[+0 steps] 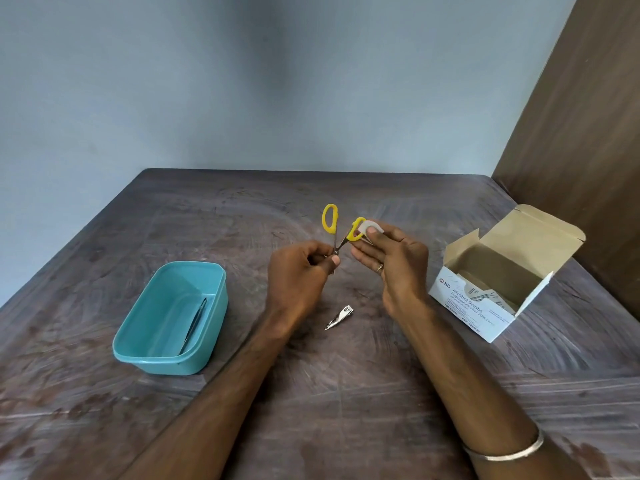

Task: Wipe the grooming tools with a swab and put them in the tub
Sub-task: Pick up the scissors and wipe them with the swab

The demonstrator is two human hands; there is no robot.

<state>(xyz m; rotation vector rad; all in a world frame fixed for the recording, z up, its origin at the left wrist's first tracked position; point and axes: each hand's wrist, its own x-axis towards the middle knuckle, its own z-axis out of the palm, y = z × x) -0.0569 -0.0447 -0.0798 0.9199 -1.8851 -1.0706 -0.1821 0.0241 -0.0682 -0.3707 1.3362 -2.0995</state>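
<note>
Head view shows a small pair of scissors (pixel 337 233) held above the middle of the desk (pixel 346 393), its two yellow plastic loop handles spread apart and pointing up, its thin steel blades pointing down and hidden in the left hand (pixel 301 271). That hand's fingers curl round the blades near the pivot, with the thumb pressed over them. The right hand (pixel 394 261) pinches a small white swab (pixel 372 227), a soft folded pad, between thumb and fingers and presses it against the right-hand yellow loop. A thin ring shows on one finger of that hand, and a slim metal bangle (pixel 509 452) circles the right wrist. Below the hands, near the desk's centre, a shiny steel nail clipper (pixel 339 317) lies flat with its lever slightly raised. Toward the left edge sits the tub (pixel 138 355), a teal plastic box with rounded corners and a smooth rim; a slim dark metal tool, perhaps tweezers (pixel 195 323), lies along its right inner wall. Near the right edge stands an open cardboard box (pixel 467 306), white outside and brown inside, printed "Alcohol Swabs", its lid flap tilted back and paper sachets showing within. The desk top is dark wood-grain with scuffed, streaky marks.
</note>
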